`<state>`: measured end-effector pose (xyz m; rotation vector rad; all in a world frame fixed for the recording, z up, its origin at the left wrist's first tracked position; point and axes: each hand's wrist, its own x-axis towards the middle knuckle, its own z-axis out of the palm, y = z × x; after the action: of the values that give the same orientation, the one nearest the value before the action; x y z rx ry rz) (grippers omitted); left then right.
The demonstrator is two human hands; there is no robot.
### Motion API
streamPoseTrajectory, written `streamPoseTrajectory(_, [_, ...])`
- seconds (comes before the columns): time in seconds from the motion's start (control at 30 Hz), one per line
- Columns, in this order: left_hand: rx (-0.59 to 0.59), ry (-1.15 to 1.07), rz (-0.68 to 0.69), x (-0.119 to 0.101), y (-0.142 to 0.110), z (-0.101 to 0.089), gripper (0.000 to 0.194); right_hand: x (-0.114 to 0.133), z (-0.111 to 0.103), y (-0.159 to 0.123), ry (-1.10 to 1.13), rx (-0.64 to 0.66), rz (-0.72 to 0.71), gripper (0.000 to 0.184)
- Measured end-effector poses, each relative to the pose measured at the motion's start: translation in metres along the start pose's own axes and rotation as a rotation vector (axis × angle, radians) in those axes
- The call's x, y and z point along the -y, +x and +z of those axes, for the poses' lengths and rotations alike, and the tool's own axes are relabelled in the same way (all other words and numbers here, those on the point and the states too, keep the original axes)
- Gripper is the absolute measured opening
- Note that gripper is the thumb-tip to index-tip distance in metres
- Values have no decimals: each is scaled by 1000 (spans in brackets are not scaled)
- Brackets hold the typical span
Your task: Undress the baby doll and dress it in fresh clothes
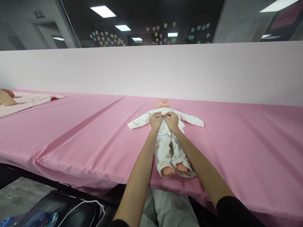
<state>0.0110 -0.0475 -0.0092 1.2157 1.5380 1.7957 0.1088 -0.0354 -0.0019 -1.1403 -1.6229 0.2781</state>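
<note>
A baby doll (163, 103) lies on its back on the pink-covered table (236, 138), head toward the far wall, bare feet near the front edge. It wears a white printed romper (165, 151) with its sleeves spread to both sides. My left hand (155, 120) and my right hand (171, 120) are both on the doll's chest. Their fingers are curled and pinch the front of the romper where its two edges meet, close together.
A white partition wall (151, 72) runs along the back of the table. A pale pink cloth (26, 101) with another doll part lies at the far left. A black seat with a white cable (71, 208) is below the table's front edge.
</note>
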Motion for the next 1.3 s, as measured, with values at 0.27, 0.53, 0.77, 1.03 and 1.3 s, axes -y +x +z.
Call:
streamPoseTrajectory(0.27, [30,42,53,-4,-3,0,10,-10,2,6,243,14,197,20])
streamPoseTrajectory(0.53, [48,81,76,-9,-6,-2,8,-13,3,8,289,39,254,24])
streamPoseTrajectory(0.77, [74,128,134,-11,-8,-3,10,-14,2,10,269,45,253,18])
streamPoseTrajectory(1.03, [266,566,528,-5,-29,-10,37,-11,0,4,-2,-2,30,21])
streamPoseTrajectory(1.3, [267,675,674,-17,-49,-17,26,-23,-21,-24,80,88,-153,31])
